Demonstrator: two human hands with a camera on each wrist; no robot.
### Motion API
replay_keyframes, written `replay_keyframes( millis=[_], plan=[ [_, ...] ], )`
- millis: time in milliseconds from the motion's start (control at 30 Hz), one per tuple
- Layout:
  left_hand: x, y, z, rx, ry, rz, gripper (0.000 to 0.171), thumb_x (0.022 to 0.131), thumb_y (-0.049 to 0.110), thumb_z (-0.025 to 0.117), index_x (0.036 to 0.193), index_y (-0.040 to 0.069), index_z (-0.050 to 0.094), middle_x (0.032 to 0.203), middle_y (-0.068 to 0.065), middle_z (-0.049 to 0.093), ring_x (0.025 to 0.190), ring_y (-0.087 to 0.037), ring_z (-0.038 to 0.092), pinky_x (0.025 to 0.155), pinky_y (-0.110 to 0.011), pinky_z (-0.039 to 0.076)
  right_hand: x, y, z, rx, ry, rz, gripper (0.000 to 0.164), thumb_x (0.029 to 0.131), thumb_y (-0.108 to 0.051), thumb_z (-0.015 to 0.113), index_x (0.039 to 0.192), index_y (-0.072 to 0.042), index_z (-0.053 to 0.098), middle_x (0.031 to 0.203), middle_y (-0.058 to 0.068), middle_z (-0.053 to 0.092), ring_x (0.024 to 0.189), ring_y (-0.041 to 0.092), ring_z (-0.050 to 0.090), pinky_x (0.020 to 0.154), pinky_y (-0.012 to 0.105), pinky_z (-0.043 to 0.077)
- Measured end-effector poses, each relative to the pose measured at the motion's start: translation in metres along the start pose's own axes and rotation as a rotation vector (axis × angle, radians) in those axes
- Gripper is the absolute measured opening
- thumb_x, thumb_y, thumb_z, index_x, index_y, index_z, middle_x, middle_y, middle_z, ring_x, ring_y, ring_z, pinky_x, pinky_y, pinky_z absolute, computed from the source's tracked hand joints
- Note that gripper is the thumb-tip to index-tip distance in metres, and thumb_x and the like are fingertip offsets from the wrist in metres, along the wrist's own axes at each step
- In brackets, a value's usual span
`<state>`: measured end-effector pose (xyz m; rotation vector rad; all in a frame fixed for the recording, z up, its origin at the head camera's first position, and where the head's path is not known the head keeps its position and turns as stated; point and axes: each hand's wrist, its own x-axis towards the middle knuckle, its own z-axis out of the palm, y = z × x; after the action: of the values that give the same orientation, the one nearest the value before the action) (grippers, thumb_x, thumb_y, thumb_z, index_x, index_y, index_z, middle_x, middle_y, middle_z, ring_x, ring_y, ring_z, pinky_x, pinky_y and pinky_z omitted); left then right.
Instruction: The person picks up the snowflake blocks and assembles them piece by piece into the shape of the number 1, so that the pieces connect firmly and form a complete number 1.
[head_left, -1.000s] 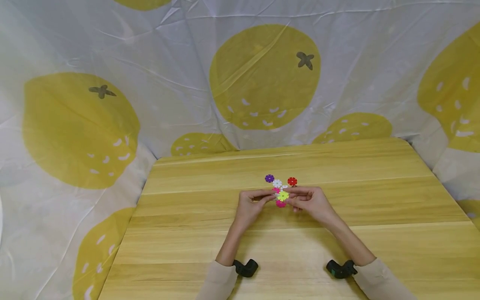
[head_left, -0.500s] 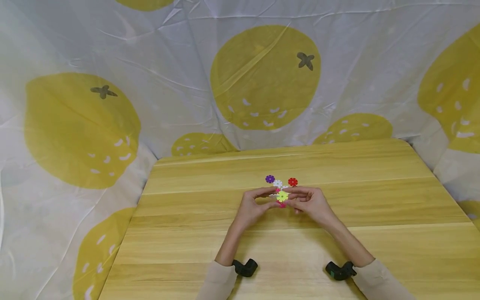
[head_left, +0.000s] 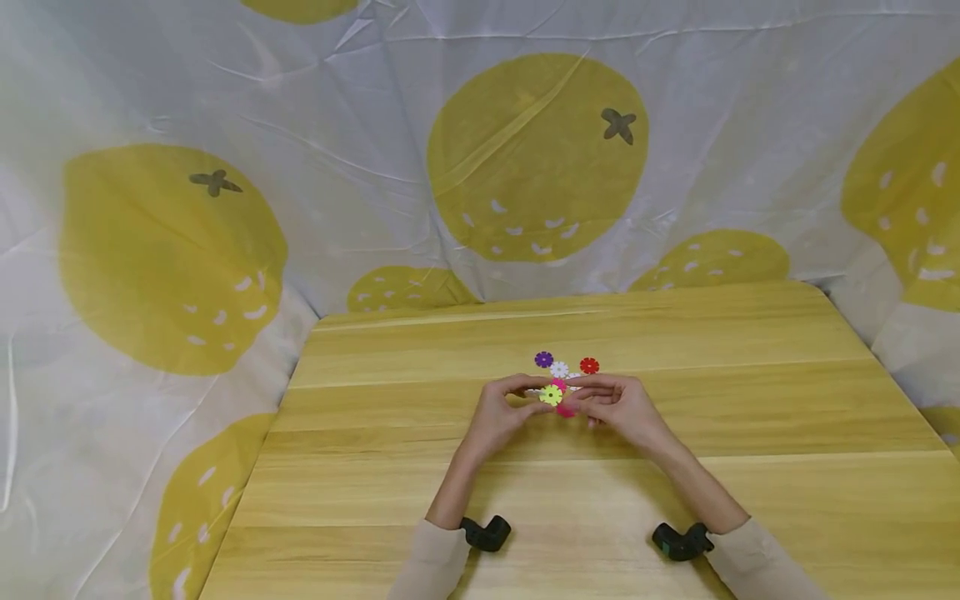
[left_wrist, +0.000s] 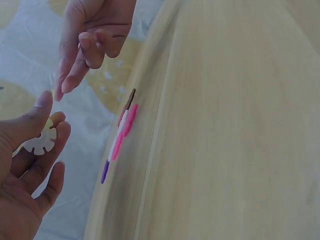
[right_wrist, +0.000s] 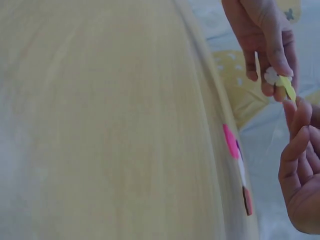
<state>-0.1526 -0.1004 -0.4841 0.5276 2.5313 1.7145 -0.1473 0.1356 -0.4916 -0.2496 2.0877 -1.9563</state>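
While the left hand [head_left: 506,410] pinches a white notched disc [left_wrist: 42,144], a yellow notched disc [head_left: 557,398] sits between both hands; whether the right hand [head_left: 624,408] grips is unclear.

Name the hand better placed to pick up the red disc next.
Probably the right hand: it seems to hold nothing and is nearer the red disc, while the left hand pinches the yellow disc and a white disc.

Soft light overall; wrist views duller, perhaps slightly blurred.
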Motion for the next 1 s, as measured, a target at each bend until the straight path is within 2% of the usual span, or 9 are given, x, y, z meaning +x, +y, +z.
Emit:
replay_keyframes(
  millis=[200,467,633,833,1000],
  plan=[
    [0.0,-0.005,-0.008,-0.024,0.007,-0.014,0.033,0.086,0.012,0.084,0.119,0.01,0.078,0.119,-0.006,0.078,0.104,-0.026,0.07,0.097,-0.05,0.056,0.006,0.003,-0.006,-0.084,0.027,0.039,0.035,0.094,-0.009,0.076,0.126,0.004,0.07,0.113,0.022,0.077,0.073,0.022,0.072,0.06,0.029,0.058],
    [0.001,-0.009,-0.011,-0.039,-0.001,-0.022,0.031,0.085,0.012,0.085,0.116,0.013,0.079,0.114,-0.005,0.078,0.102,-0.027,0.07,0.097,-0.052,0.056,0.011,0.006,-0.006,-0.18,0.009,0.084,0.033,0.09,-0.007,0.079,0.122,0.003,0.073,0.115,0.024,0.075,0.064,0.017,0.063,0.055,0.027,0.052],
    [0.0,-0.011,-0.012,-0.029,0.009,-0.028,0.031,0.085,0.011,0.084,0.116,0.012,0.079,0.115,-0.006,0.078,0.103,-0.028,0.07,0.095,-0.05,0.057,0.015,0.01,-0.003,-0.202,-0.005,0.114,0.034,0.089,-0.009,0.081,0.121,0.002,0.074,0.103,0.017,0.075,0.063,0.012,0.058,0.053,0.025,0.051],
    [0.0,-0.01,-0.012,-0.02,-0.003,-0.022,0.031,0.086,0.009,0.083,0.117,0.012,0.079,0.115,-0.007,0.078,0.102,-0.027,0.07,0.094,-0.049,0.058,0.018,0.013,0.001,-0.238,0.0,0.091,0.029,0.087,-0.005,0.082,0.115,0.002,0.076,0.081,0.008,0.065,0.055,0.011,0.05,0.048,0.021,0.045],
    [0.001,-0.011,-0.012,-0.029,-0.021,-0.014,0.029,0.087,0.01,0.082,0.116,0.015,0.08,0.114,-0.005,0.079,0.1,-0.025,0.07,0.094,-0.049,0.058,0.02,0.013,0.004,-0.318,0.013,0.076,0.028,0.085,-0.005,0.083,0.112,0.0,0.078,0.074,0.005,0.061,0.054,0.012,0.05,0.048,0.021,0.043]
  ],
)
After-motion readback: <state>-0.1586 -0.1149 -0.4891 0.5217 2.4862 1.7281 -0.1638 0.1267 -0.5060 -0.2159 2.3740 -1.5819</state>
